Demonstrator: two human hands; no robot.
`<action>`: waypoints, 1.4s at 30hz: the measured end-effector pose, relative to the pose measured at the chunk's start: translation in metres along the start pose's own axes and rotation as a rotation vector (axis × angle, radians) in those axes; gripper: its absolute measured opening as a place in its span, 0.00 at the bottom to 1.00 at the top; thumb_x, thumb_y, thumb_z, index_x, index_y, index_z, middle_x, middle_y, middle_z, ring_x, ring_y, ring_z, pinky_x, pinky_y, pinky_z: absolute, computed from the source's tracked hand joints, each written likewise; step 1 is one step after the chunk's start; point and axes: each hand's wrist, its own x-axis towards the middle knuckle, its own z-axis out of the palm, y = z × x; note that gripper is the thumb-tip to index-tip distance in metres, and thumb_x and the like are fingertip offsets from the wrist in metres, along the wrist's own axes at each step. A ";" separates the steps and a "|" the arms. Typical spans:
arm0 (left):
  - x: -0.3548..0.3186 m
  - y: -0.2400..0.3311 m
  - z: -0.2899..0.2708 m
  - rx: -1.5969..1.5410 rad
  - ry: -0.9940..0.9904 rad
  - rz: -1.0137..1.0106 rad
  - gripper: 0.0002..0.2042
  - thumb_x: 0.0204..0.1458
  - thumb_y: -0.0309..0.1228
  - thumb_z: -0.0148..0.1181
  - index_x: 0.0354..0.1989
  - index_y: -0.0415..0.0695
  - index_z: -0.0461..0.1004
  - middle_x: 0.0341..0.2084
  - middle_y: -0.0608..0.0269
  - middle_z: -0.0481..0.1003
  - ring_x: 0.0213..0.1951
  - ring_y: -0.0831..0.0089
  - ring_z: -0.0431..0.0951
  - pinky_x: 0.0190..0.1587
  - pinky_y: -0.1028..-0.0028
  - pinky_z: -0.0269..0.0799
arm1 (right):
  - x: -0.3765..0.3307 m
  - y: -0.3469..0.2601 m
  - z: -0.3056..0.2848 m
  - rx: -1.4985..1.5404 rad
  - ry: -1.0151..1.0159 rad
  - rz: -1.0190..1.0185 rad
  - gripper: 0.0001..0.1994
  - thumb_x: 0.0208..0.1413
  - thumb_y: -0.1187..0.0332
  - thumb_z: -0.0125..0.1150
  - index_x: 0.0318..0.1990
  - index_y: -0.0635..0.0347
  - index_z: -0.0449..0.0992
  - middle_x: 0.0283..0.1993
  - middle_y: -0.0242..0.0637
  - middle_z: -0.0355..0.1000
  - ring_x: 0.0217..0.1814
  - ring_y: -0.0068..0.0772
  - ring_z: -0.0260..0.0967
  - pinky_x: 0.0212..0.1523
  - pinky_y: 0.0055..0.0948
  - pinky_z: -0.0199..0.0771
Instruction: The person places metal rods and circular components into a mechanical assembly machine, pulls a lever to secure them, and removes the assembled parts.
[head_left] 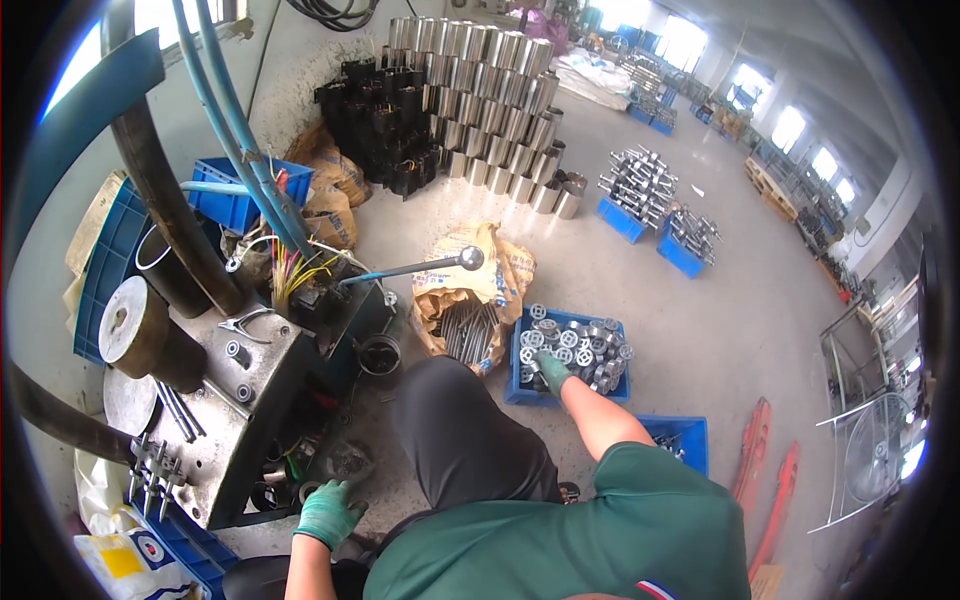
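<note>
Reaching into the blue crate (520, 392) on the floor, the gloved right hand (551, 371) closes its grip on 1 of the metal parts (580, 350). The gloved left hand (328, 512), fingers loosely spread and holding nothing, hangs beside the grey machine (215, 400).

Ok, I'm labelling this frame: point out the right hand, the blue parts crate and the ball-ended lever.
right hand (552, 372), head view, back of glove.
blue parts crate (519, 392), head view, near wall.
ball-ended lever (471, 258), head view, ball knob.
</note>
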 end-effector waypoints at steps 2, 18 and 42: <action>-0.005 0.006 -0.008 0.007 0.019 0.017 0.23 0.58 0.46 0.68 0.59 0.48 0.80 0.51 0.48 0.80 0.56 0.49 0.79 0.62 0.55 0.75 | -0.035 -0.015 0.001 0.224 -0.251 0.003 0.26 0.67 0.36 0.51 0.40 0.50 0.80 0.25 0.36 0.74 0.22 0.37 0.69 0.22 0.36 0.68; -0.022 0.056 -0.067 -0.671 0.504 0.342 0.21 0.59 0.29 0.68 0.61 0.43 0.76 0.52 0.52 0.79 0.53 0.55 0.82 0.56 0.60 0.78 | -0.352 -0.168 0.206 0.227 -1.295 -0.528 0.39 0.57 0.77 0.71 0.76 0.52 0.59 0.57 0.43 0.76 0.52 0.43 0.82 0.50 0.43 0.88; 0.033 0.022 -0.043 -2.099 0.301 -0.270 0.09 0.71 0.30 0.56 0.55 0.42 0.71 0.42 0.53 0.81 0.40 0.57 0.86 0.42 0.55 0.88 | -0.423 -0.341 0.481 -0.669 -0.638 -1.731 0.36 0.53 0.59 0.81 0.67 0.67 0.75 0.54 0.49 0.82 0.53 0.35 0.81 0.58 0.30 0.81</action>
